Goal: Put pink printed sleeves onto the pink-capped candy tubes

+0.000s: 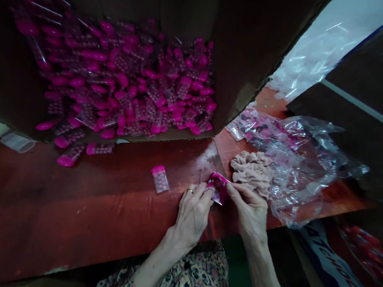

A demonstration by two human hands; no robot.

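A small shiny pink packet (220, 190) with dark print is held between my two hands just above the red table. My left hand (192, 213), with a ring on one finger, has its fingers pressed on the packet's left side. At the right upper edge, my right hand (252, 209) pinches the packet between thumb and fingers. To the left of my hands a small clear container of pale round balls (160, 179) with a pink cap lies on the table. The palm sides of both hands are hidden.
A large cardboard box (242, 81) stands behind, its opening full of pink-capped containers (122, 93). Several have spilled at its front edge. On the right lie a crumpled beige cloth (252, 172) and a clear plastic bag (306, 167) by pink packets. The red table (71, 209) ends close to my body.
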